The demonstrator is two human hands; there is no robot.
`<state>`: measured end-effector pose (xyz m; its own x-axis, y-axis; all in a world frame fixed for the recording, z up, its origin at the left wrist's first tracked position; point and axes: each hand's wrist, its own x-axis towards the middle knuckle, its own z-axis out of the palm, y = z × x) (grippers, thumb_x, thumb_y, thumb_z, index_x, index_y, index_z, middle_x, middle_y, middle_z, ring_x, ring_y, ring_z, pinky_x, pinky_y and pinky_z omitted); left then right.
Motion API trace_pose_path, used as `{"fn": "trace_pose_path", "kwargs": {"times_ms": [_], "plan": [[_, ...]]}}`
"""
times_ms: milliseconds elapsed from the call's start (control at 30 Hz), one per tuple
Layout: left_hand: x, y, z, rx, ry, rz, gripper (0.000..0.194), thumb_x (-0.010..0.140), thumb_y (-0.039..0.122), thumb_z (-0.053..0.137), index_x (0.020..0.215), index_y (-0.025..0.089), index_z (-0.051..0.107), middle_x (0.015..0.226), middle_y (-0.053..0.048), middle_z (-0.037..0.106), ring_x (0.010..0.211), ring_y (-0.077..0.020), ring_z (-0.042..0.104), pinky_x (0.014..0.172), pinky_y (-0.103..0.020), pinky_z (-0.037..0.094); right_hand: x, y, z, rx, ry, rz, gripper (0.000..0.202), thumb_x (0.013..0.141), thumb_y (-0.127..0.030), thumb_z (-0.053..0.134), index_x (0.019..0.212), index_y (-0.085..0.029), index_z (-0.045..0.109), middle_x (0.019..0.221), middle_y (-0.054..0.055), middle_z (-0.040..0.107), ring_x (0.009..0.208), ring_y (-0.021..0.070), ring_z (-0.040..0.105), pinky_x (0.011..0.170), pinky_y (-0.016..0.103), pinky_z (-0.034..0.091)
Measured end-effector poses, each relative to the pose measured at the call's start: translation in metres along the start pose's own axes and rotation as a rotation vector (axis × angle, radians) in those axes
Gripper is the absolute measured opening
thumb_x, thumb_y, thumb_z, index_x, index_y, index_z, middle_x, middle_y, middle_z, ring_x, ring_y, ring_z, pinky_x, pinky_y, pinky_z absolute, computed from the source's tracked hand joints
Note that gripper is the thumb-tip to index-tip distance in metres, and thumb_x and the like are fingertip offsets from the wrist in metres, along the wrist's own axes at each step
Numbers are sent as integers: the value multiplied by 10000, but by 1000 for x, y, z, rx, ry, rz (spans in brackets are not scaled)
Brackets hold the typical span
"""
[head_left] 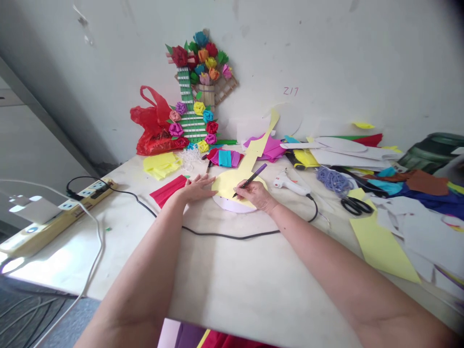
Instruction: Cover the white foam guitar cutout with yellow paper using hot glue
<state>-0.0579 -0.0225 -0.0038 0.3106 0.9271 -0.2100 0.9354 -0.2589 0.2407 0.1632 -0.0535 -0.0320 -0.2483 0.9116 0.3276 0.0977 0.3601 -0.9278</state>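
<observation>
A yellow paper cutout (226, 181) with a rounded body and a long neck lies on the table. Beneath its near edge shows a pale lilac paper piece (232, 205). My right hand (255, 193) grips a dark pen with a purple end (255, 175), its tip at the yellow paper. My left hand (199, 187) lies flat with fingers stretched out, fingertips at the cutout's left edge. Red crepe paper (168, 190) lies partly under my left wrist. Right of the cutout is a white glue gun (290, 183).
A black cable (228, 236) crosses the table from a power strip (72, 208). Black scissors (356, 206) and paper scraps (380, 246) lie at the right. At the back stand paper flower decorations (194, 121) and a red plastic bag (154, 125).
</observation>
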Motion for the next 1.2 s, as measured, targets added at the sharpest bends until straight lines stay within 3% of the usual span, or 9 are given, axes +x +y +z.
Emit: {"fn": "trace_pose_path", "kwargs": {"times_ms": [167,467,667,867,1200], "plan": [[3,-3,2,-23,4,15,793,716,697,358,1404,337,197,1486,33,49,1356,-264,-22,1049,-516,-22,-2,-5,-4,91,-29,66,350,575,-460,694,668,-145,575,512,-18,570,486,104,557,552,256,507],[3,-2,3,-3,19,8,803,713,707,347,1407,332,193,1487,26,72,1357,-255,-5,1058,-506,3,-14,0,-9,107,55,82,298,548,-399,723,631,-137,609,634,2,616,596,116,593,673,280,524],[1,1,3,52,71,53,724,752,633,376,1396,331,235,1485,19,110,1351,-250,-60,1053,-512,-35,-16,1,-9,132,69,111,302,536,-396,733,637,-138,616,634,1,623,606,132,611,691,300,527],[1,4,3,79,62,143,602,801,522,355,1374,354,283,1480,56,102,1347,-253,-74,1047,-528,-41,-15,3,-7,136,63,90,285,533,-384,739,637,-143,627,638,0,624,621,137,612,701,305,527],[2,1,7,50,44,142,612,799,598,318,1365,366,291,1476,62,133,1357,-250,-18,1042,-530,-56,-14,10,-6,32,44,-7,278,579,-400,707,644,-143,624,683,21,629,651,138,600,698,295,521]]}}
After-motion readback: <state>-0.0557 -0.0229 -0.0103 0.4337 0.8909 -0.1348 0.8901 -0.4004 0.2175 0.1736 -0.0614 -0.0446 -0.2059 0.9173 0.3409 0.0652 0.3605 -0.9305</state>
